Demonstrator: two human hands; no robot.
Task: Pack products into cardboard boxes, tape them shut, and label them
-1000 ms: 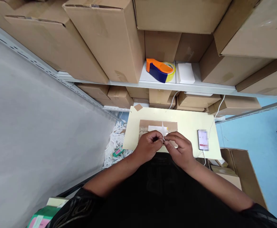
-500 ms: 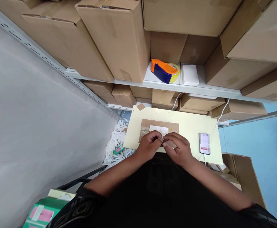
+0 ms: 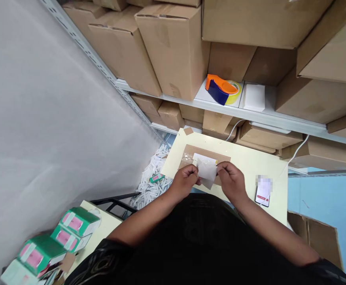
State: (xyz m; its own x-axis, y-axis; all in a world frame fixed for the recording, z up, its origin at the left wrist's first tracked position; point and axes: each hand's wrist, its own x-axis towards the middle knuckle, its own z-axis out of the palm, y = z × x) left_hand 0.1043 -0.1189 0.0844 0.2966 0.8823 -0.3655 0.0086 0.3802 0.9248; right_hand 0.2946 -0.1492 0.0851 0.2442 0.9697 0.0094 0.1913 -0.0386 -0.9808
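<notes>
Between my hands a thin whitish sheet (image 3: 207, 174) is stretched out, its lower corner hanging down. Whether it is paper or film I cannot make out. My left hand (image 3: 185, 183) is closed on its left edge, and my right hand (image 3: 231, 180) pinches the right edge. Just beyond and partly behind the sheet lies a brown cardboard parcel (image 3: 220, 152) on the pale table (image 3: 244, 162). Crinkled clear plastic (image 3: 187, 159) covers its left part, and a white label (image 3: 201, 156) shows on top.
A phone (image 3: 263, 192) with a cable lies at the table's right. Above, a shelf (image 3: 282, 116) holds cardboard boxes (image 3: 173, 51), an orange-and-blue tape dispenser (image 3: 222, 89) and a white stack (image 3: 254, 97). Green boxes (image 3: 42, 253) stand lower left; white strips (image 3: 152, 190) cover the floor.
My hands have moved apart from fingertips nearly touching, and the whitish sheet now spans between them. The view has swung left, bringing more of the green boxes into sight.
</notes>
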